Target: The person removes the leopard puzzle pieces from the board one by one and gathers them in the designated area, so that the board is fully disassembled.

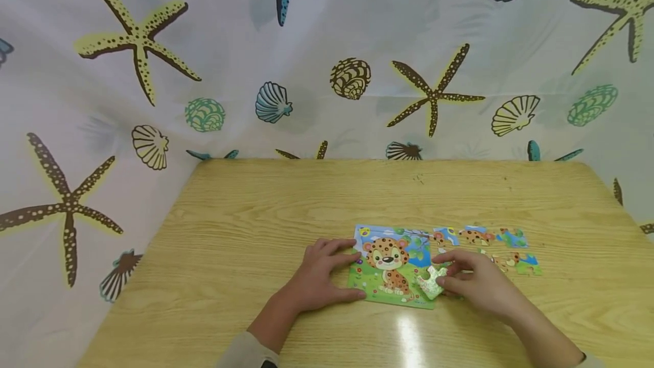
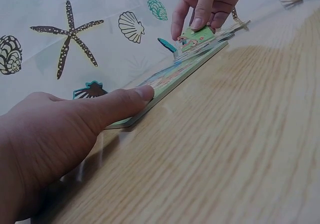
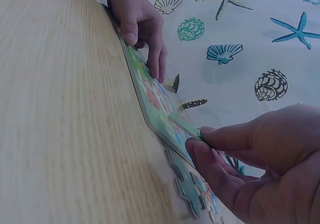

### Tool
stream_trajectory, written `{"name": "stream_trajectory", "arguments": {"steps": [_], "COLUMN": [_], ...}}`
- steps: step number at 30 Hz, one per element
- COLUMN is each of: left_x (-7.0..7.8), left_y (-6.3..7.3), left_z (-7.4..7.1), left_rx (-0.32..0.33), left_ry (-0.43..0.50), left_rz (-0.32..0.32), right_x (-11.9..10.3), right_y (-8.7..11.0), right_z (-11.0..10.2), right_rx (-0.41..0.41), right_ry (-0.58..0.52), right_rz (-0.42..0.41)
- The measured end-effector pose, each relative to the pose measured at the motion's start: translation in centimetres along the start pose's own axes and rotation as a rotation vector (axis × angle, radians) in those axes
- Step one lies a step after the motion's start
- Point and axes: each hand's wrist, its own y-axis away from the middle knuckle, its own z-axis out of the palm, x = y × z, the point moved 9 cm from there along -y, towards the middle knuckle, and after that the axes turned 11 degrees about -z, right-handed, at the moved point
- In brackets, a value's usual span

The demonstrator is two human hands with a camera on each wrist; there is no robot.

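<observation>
A puzzle board [image 1: 386, 287] printed with a cartoon leopard lies flat on the wooden table. My left hand [image 1: 325, 275] rests along its left edge, fingers spread and fairly straight, the thumb touching the lower left corner. Between thumb and fingertips, my right hand [image 1: 480, 284] pinches a green puzzle piece [image 1: 431, 283], tilted over the board's right side. The right wrist view shows this puzzle piece [image 3: 184, 126] edge-on, just above the board [image 3: 159, 115]. Loose puzzle pieces [image 1: 476, 235] lie right of the board, some partly hidden by my right hand.
Several loose pieces, among them a blue and green piece [image 1: 528, 264], spread over the right part of the wooden table [image 1: 245, 214]. Behind the table and along its sides hangs a pale cloth [image 1: 317, 61] printed with starfish and shells.
</observation>
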Motion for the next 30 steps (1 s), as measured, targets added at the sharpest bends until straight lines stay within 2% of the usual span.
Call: {"name": "stream_trajectory", "arguments": {"steps": [14,20,25,30], "left_x": [-0.2,-0.2,-0.2,-0.1], "left_y": [0.0,0.0,0.0,0.0], "left_z": [-0.1,0.2,0.1,0.0], "left_rx": [0.003,-0.017,-0.018,-0.023], "left_ry": [-0.001,-0.003,-0.003,0.0], "left_rz": [0.002,-0.01,-0.014,-0.018], "right_x": [2.2,3.8,5.6,6.9], "right_y": [1.9,3.8,5.5,7.0], "right_z": [-2.5,-4.9,-7.3,-9.4], "right_rx": [0.031,0.112,0.201,0.243], "right_ry": [-0.104,-0.135,-0.131,-0.117], "right_rz": [0.018,0.027,0.099,0.15]}}
